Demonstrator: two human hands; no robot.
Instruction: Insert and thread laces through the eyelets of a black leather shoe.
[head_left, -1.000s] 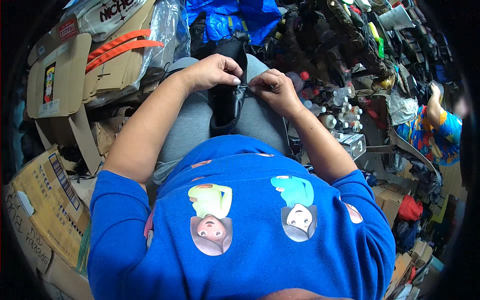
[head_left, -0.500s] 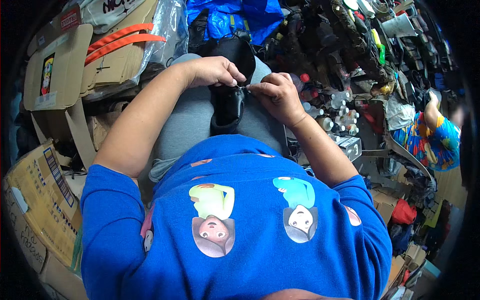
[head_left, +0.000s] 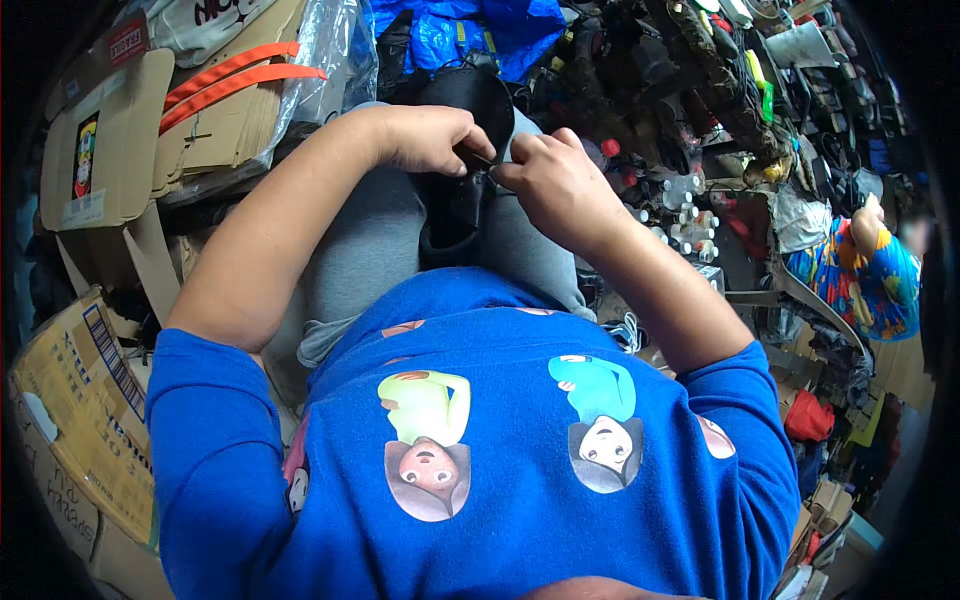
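Observation:
A shiny black leather piece (head_left: 455, 205), shaped like a shoe or boot, lies across my lap between my thighs. Over its middle, my left hand (head_left: 437, 140) is closed in a pinch, the fingertips touching the leather. From the other side my right hand (head_left: 556, 187) is closed too, thumb and forefinger pressed together close to the left fingertips. A thin, straight sliver shows between the two hands; it is too small to name. The near end of the black piece has a dark opening facing me.
Flattened cardboard boxes (head_left: 235, 120) with orange straps stand at the left, beside a taped carton (head_left: 85, 390). Blue plastic sheeting (head_left: 520, 30) lies beyond my knees. Several capped bottles (head_left: 690, 230) and cluttered tools are at the right. Another person in bright patterned clothing (head_left: 860, 275) is at far right.
My right hand has turned and shifted slightly up, its knuckles now higher and the elbow further out. Both hands remain pinched over the black piece.

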